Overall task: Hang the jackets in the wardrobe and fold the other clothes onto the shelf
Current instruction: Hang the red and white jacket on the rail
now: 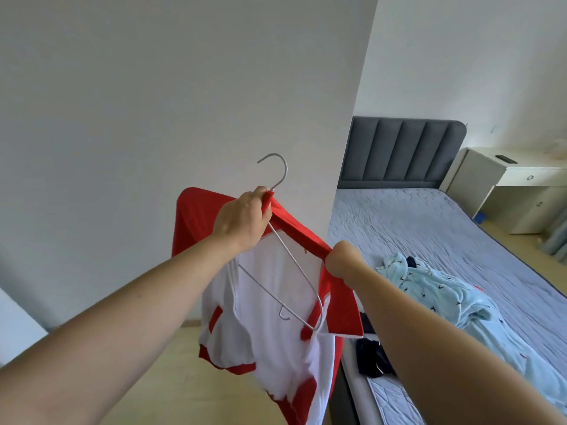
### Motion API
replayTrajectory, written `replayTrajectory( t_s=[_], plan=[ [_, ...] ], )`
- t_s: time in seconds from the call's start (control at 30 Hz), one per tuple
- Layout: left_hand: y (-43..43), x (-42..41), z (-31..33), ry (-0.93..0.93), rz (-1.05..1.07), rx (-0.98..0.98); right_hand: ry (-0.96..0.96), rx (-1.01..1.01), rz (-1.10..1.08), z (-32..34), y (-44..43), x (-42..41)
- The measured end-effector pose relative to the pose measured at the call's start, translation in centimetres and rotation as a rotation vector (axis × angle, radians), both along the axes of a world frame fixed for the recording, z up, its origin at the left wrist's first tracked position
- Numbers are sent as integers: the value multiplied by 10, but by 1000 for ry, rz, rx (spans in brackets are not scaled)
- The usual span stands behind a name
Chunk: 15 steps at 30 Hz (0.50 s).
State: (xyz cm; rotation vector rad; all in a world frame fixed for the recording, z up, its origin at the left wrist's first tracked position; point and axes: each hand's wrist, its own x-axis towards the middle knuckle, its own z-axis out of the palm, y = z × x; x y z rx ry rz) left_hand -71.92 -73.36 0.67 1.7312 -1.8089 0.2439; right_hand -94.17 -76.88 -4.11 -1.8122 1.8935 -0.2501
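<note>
I hold up a red jacket with a white lining (270, 326) in front of a white wall. A silver wire hanger (277, 176) sits inside it, with its hook sticking up above the collar. My left hand (242, 219) grips the hanger's neck together with the red collar. My right hand (342, 260) pinches the red collar edge lower to the right. On the bed lie a light blue patterned garment (445, 289) and a dark piece of clothing (372, 357) near the bed's edge. The wardrobe and shelf are out of view.
A bed (429, 222) with a grey quilted cover and a grey padded headboard (402, 151) fills the right side. A white bedside desk (518, 182) stands beyond it. A white wall (184, 87) is straight ahead, with wooden floor (171, 363) below.
</note>
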Motion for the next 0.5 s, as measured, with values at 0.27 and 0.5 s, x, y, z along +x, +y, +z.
replayTrajectory(
  t_s=[0.27, 0.5],
  plan=[
    [-8, 38, -5, 116, 210, -124, 114, -370, 64, 15, -9, -3],
    [0, 68, -3, 156, 192, -231, 315, -281, 12, 40, -4, 32]
  ],
)
